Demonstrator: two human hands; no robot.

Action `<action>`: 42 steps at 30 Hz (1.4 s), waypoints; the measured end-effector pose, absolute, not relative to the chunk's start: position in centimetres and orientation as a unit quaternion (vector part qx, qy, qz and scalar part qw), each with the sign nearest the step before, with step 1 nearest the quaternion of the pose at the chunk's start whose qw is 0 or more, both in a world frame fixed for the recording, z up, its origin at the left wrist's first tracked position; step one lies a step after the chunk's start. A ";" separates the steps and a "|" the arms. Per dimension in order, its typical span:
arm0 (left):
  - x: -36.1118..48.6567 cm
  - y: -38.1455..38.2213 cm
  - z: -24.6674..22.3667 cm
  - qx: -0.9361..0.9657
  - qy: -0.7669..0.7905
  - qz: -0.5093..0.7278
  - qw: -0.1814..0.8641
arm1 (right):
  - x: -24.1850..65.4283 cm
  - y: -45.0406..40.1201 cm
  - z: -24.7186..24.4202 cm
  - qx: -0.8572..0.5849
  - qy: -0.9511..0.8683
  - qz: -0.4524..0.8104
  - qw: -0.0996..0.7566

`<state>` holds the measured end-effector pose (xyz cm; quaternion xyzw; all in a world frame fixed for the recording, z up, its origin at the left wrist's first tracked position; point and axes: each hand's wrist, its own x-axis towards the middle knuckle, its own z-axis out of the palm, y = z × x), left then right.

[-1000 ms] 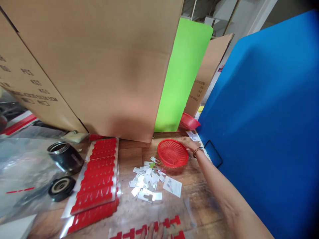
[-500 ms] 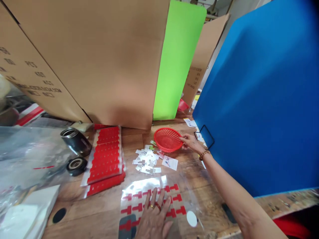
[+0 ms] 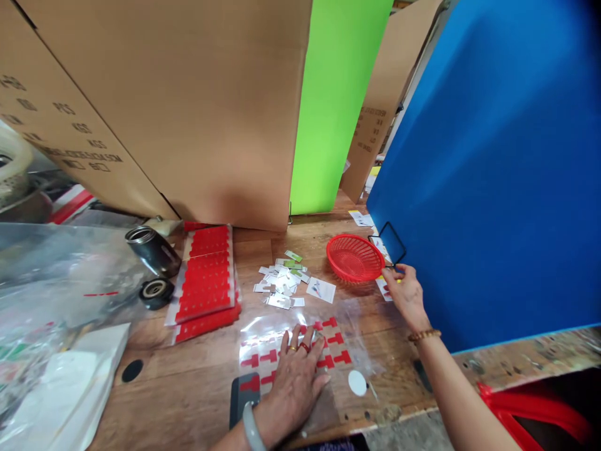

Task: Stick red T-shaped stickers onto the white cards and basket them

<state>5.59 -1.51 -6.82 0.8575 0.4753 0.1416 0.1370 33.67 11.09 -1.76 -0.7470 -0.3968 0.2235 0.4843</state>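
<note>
My right hand pinches the near right rim of a red plastic basket, which looks empty and sits at the right of the table. Flat on a clear sheet with red T-shaped stickers lies my left hand, fingers spread. A dark grey phone-like slab shows under the sheet's left corner. Beyond the sheet is a loose heap of small white cards, a few with green. A printed paper slip lies beside the heap.
Stacked red sticker sheets lie left of the cards, near an open dark flask and its lid. Plastic bags cover the left side. Cardboard, a green panel and a blue panel wall the table.
My right hand has moved the red basket to the right, away from the card heap. My left hand stays on the sticker sheet. The view has shifted slightly.
</note>
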 end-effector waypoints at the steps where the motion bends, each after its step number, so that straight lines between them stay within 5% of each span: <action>1: 5.5 -1.5 -6.7 0.857 0.477 0.137 0.142 | 32.9 10.2 -1.9 -0.750 -0.407 0.177 0.491; 3: 5.2 -1.4 -6.6 0.856 0.478 0.128 0.150 | 30.6 8.7 -2.2 -0.736 -0.486 0.052 0.468; 8: 4.7 -1.6 -6.4 0.858 0.474 0.134 0.145 | 24.4 8.4 -4.3 -0.580 -0.733 0.146 0.324; 14: 2.9 -1.3 -6.9 0.848 0.495 0.140 0.124 | 24.0 8.2 -7.8 -0.550 -0.805 0.068 0.214; 25: 1.8 -0.8 -8.7 0.836 0.524 0.132 0.098 | 33.1 5.4 -8.9 -0.789 -0.580 -0.076 0.186; 42: 1.7 -0.7 -9.1 0.845 0.513 0.124 0.089 | 33.8 8.8 -7.8 -0.754 -0.623 -0.047 0.201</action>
